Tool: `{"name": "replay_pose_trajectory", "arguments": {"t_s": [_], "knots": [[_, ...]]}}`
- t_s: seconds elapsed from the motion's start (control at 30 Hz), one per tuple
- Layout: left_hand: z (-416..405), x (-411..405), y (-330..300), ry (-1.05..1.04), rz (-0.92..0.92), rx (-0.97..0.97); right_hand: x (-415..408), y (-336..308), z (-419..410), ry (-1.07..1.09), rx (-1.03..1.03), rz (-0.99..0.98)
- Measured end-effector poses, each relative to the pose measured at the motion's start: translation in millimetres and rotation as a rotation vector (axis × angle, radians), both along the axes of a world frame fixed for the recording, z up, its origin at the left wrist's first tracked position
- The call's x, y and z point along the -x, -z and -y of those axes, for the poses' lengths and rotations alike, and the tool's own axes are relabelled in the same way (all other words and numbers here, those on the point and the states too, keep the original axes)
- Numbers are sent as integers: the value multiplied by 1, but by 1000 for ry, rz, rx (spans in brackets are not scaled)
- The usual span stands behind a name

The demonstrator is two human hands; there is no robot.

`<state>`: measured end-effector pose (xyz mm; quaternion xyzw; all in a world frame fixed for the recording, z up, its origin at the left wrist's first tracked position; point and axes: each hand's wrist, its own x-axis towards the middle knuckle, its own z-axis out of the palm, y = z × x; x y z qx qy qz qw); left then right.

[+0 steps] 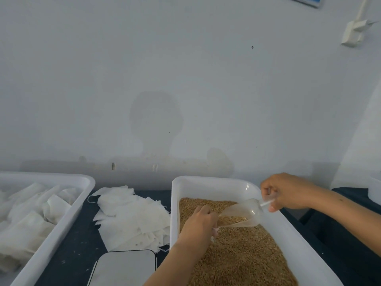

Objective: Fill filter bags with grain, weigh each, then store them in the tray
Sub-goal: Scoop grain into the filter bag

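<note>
Two Hands at the Grain Tray: Scoop-to-Bag Alignment

Right hand [288,191] pinches the handle of the clear scoop [241,213]. The scoop's long axis slopes down and leftward, mouth aimed at the left hand [201,222]. That hand's fingers curl around a filter bag [214,231], mostly hidden, just above the grain [243,254] in the white tray [276,221]. Likely next step: tip grain into the bag.

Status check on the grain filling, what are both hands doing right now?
Right hand grips clear scoop by its handle. Left hand pinches filter bag at scoop's mouth, over grain tray. Nothing blocking.
</note>
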<state>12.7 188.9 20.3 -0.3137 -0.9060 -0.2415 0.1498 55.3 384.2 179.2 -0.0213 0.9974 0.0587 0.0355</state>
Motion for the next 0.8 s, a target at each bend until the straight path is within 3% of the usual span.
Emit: {"name": "replay_pose_trajectory", "arguments": {"t_s": [0.53,0.67,0.8], "knots": [[0,2,0,-84,151,-220,-5,1,8,-24,-87,-159],[2,2,-7,-144,277,-418,-2,18,-1,87,-70,-83],[8,3,-13,-117,450,-679,9,76,-1,192,141,21]]}}
